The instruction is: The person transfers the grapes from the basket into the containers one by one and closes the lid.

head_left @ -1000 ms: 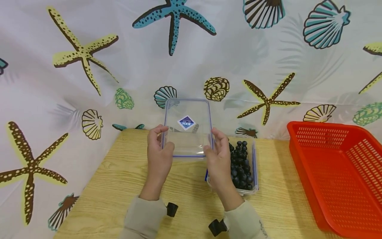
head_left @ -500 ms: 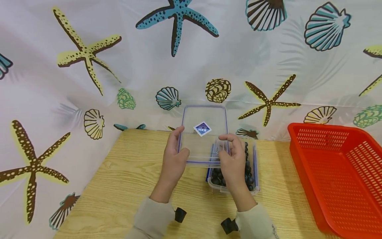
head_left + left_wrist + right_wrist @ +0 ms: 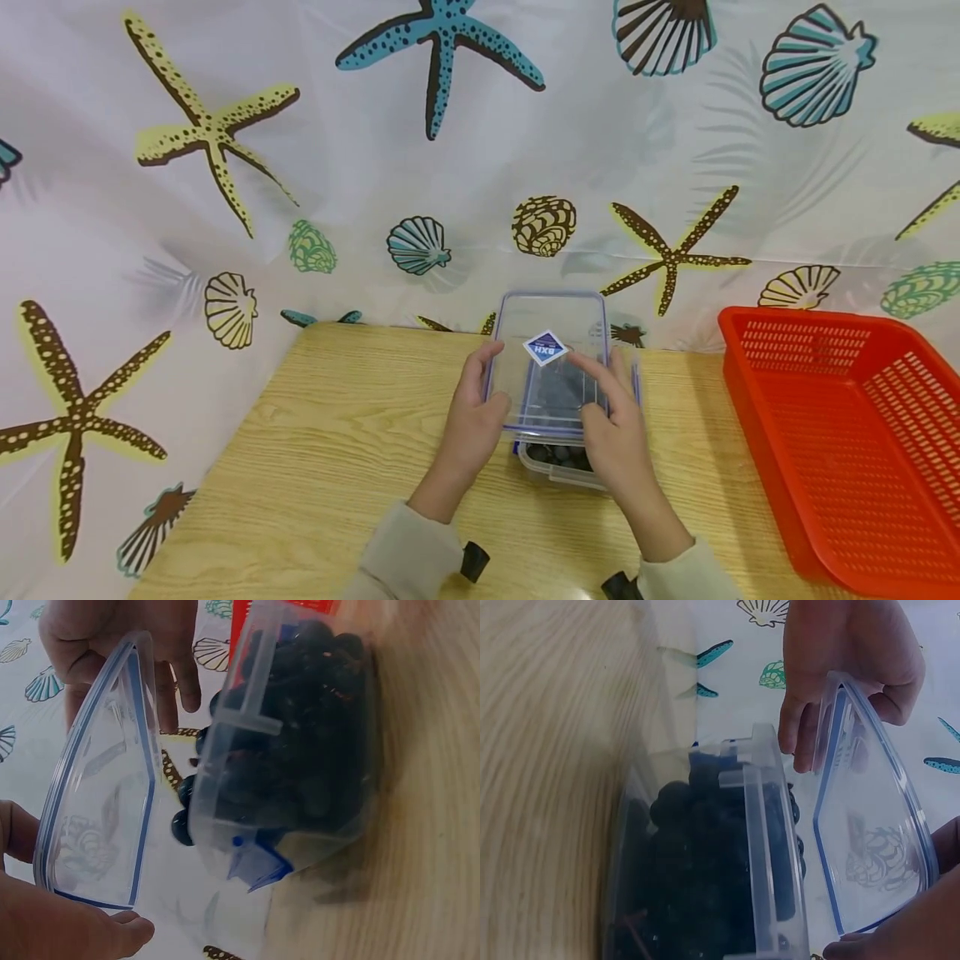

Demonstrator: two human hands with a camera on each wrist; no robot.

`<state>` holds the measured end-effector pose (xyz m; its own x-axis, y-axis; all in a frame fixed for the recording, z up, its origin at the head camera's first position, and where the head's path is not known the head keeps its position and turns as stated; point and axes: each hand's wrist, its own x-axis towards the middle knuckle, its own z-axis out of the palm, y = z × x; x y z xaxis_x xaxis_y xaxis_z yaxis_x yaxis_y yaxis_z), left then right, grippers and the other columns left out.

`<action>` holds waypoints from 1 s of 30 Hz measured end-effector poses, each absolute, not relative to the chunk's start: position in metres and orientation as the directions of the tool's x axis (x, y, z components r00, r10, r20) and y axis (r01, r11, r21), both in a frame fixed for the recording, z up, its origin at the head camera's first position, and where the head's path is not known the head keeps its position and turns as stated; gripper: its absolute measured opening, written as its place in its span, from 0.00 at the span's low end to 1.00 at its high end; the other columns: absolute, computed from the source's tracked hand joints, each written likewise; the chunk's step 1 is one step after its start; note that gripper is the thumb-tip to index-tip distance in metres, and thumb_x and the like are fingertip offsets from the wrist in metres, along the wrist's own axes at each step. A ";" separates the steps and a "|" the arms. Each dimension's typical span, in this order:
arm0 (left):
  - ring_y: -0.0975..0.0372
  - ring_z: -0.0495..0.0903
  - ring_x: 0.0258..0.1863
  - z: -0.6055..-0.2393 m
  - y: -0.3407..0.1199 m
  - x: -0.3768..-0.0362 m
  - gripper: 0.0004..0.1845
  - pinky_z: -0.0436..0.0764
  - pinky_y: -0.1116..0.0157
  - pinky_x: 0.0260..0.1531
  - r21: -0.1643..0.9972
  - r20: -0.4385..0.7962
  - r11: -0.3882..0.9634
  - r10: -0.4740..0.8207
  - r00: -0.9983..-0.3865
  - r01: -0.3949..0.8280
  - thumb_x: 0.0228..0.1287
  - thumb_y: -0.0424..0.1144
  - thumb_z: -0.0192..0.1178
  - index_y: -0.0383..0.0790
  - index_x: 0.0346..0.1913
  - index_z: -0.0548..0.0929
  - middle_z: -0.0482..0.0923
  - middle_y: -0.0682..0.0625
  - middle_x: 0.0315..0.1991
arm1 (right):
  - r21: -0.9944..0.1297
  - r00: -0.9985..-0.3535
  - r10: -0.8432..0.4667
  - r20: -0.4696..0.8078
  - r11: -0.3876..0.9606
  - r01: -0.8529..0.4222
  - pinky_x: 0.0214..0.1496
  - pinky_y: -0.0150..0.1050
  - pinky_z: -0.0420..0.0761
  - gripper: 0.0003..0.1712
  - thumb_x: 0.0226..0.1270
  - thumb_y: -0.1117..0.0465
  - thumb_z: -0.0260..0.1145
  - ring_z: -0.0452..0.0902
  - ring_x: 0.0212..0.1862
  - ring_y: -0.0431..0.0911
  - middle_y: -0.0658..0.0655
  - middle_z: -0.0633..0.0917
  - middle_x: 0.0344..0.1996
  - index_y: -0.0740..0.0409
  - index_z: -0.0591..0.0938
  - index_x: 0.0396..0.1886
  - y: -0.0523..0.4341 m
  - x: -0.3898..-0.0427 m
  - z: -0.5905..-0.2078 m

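Observation:
A clear plastic lid [image 3: 546, 383] with a blue seal line and a diamond sticker hangs tilted between both hands. My left hand [image 3: 474, 412] grips its left edge, thumb near the front corner. On the opposite edge, my right hand [image 3: 621, 429] holds it with thumb and fingers. Just below the lid stands a clear food container [image 3: 562, 477] filled with dark grapes [image 3: 557, 454]. In the left wrist view a gap separates the lid [image 3: 109, 799] from the container [image 3: 255, 712], where some grapes [image 3: 182, 825] rise above the rim and a blue clip [image 3: 259, 864] hangs at the side.
A red perforated plastic basket [image 3: 765, 433] sits on the right of the wooden table [image 3: 315, 467]. Behind it hangs a white cloth [image 3: 480, 175] printed with starfish and shells. A small black device [image 3: 474, 561] sits at the left cuff.
Both hands have carried the lid right and lower, from left of the container to over it. Most of the grapes are now behind the lid and right hand in the head view.

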<state>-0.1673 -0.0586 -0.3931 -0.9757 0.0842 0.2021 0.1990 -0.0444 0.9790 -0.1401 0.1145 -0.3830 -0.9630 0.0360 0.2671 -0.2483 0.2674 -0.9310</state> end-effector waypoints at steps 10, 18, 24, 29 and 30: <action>0.54 0.44 0.78 -0.411 -0.042 -0.165 0.35 0.50 0.50 0.73 0.991 0.133 0.009 0.126 -0.983 0.135 0.60 0.22 0.41 0.34 0.74 0.62 0.47 0.39 0.80 | -0.926 -0.979 0.044 0.197 0.338 -0.171 0.72 0.63 0.53 0.35 0.64 0.76 0.46 0.37 0.80 0.55 0.56 0.43 0.81 0.54 0.77 0.69 0.133 -0.133 -0.389; 0.53 0.45 0.78 -0.418 -0.032 -0.160 0.34 0.48 0.48 0.73 0.994 0.065 0.077 0.155 -0.986 0.078 0.64 0.26 0.43 0.41 0.76 0.60 0.47 0.43 0.80 | -0.920 -0.983 0.047 0.180 0.363 -0.151 0.72 0.65 0.50 0.34 0.62 0.76 0.46 0.37 0.79 0.58 0.61 0.43 0.81 0.56 0.79 0.66 0.144 -0.125 -0.393; 0.51 0.44 0.78 -0.420 -0.029 -0.158 0.34 0.47 0.45 0.73 0.986 0.083 0.127 0.166 -0.983 0.105 0.65 0.27 0.44 0.43 0.76 0.60 0.46 0.41 0.80 | -0.924 -0.988 0.035 0.151 0.361 -0.128 0.71 0.64 0.51 0.36 0.63 0.77 0.47 0.37 0.79 0.59 0.58 0.42 0.81 0.54 0.77 0.69 0.152 -0.125 -0.398; 0.50 0.47 0.77 -0.421 -0.028 -0.158 0.35 0.49 0.45 0.72 0.987 0.082 0.126 0.171 -0.982 0.104 0.64 0.26 0.45 0.43 0.76 0.60 0.46 0.41 0.80 | -0.929 -0.993 0.038 0.108 0.360 -0.087 0.73 0.66 0.44 0.36 0.65 0.76 0.46 0.36 0.80 0.57 0.56 0.42 0.81 0.53 0.75 0.71 0.156 -0.126 -0.401; 0.51 0.46 0.77 -0.421 -0.028 -0.158 0.36 0.49 0.45 0.72 0.987 0.075 0.129 0.175 -0.982 0.098 0.64 0.27 0.45 0.44 0.76 0.59 0.45 0.42 0.80 | -0.931 -0.994 0.042 0.098 0.356 -0.076 0.73 0.65 0.45 0.35 0.65 0.76 0.46 0.36 0.80 0.57 0.55 0.42 0.81 0.53 0.75 0.71 0.156 -0.125 -0.402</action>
<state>-0.1575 -0.0278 -0.4213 -0.9817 0.1752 0.0747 0.0981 0.1294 0.9867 -0.1253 0.1557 -0.4016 -0.9944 0.0417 0.0975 -0.0764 0.3561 -0.9313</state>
